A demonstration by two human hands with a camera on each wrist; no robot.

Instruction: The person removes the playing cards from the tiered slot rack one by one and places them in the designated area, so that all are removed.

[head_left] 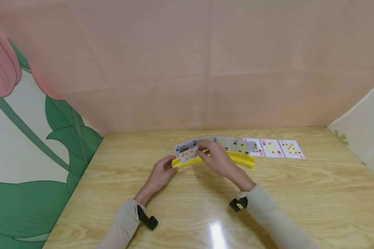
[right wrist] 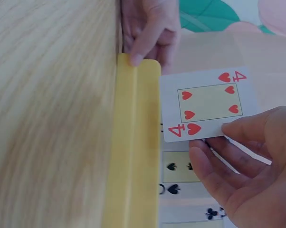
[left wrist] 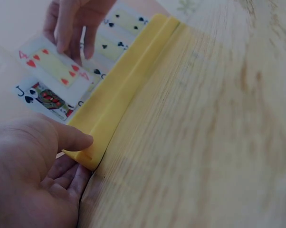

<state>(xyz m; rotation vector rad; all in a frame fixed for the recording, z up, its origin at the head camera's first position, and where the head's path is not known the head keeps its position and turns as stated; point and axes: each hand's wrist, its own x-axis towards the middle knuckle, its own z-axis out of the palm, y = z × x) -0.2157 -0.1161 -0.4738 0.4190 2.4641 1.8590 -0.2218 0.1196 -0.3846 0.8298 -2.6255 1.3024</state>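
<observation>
A curved yellow card holder [head_left: 243, 161] lies on the table with several playing cards standing along it. My left hand [head_left: 158, 175] grips its left end, thumb on the near side in the left wrist view. Between thumb and fingers my right hand [head_left: 217, 158] pinches a four of hearts [right wrist: 207, 107], its face toward me. That card is tilted and overlaps the holder's left part, in front of a jack of spades [left wrist: 50, 100]. Farther right in the holder stand black-suit cards, among them a two of spades [head_left: 241, 147]; my right hand partly hides this row.
On the table right of the holder lie a red face card [head_left: 257, 144], partly covered by the standing cards, a two of hearts [head_left: 272, 148] and a seven of diamonds [head_left: 291, 148]. A pinkish cloth wall [head_left: 162, 69] rises behind the wooden table [head_left: 187, 207].
</observation>
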